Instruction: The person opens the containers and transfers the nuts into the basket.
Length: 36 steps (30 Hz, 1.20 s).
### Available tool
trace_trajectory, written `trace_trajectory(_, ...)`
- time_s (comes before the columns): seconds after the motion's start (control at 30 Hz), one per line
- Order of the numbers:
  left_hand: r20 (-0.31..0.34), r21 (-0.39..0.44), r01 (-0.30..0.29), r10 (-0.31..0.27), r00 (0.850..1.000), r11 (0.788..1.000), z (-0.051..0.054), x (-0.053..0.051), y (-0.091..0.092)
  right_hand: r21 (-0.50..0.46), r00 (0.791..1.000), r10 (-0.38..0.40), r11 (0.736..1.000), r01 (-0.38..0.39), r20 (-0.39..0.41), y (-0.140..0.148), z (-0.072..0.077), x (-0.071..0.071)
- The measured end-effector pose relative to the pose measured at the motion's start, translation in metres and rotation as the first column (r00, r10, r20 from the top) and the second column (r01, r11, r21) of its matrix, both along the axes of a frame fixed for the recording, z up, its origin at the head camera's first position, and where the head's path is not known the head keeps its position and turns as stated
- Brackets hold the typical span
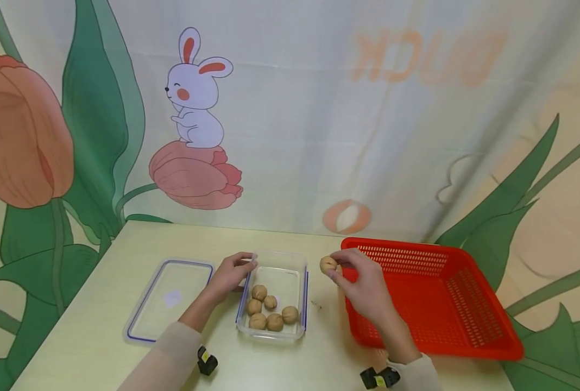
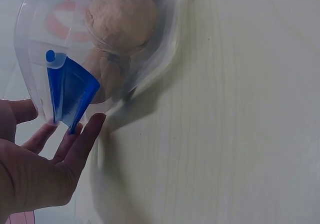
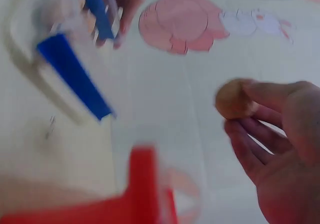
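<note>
Wrist views: container [image 2: 37,44] cut off, red basket [image 3: 141,191] blurred

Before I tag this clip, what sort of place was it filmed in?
Probably an indoor tabletop recording setup: a pale wood-grain table, a printed rabbit-and-tulip fabric backdrop behind it, and small black wrist cameras.
</note>
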<state>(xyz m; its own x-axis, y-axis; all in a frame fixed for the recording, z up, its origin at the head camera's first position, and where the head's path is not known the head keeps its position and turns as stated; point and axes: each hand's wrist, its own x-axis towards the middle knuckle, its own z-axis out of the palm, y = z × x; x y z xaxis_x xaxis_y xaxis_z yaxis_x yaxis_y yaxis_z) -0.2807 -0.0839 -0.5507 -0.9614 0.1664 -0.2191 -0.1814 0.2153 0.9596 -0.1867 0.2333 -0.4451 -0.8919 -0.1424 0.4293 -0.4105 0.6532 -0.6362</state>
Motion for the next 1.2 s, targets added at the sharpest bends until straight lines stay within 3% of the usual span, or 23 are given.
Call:
trace_trajectory(0.17,0.011,0.009,-0.015,0.015,1.0,1.0,0.003,0.001,0.004,-0.053,0.991,-0.13,0.99,0.129,-0.015,0.031,-0.014,-0.004)
trace_trajectory(0.47,0.029,-0.008,-0.021,0.021,0.999,1.0,0.006,0.002,0.006,-0.018,0.971,-0.233,0.972,0.234,0.062,0.064,-0.039,-0.008)
trace_trajectory(0.8,0.043,0.009,-0.029,0.028,0.999,1.0,0.003,0.002,0.006,0.07,0.957,-0.214,0.977,0.204,0.197,0.07,-0.059,-0.018)
trace_trajectory(1.2,0.059,0.031,-0.025,0.024,0.998,0.999,0.002,-0.001,0.0,0.107,0.951,-0.211,0.976,0.191,0.224,0.068,-0.061,-0.02)
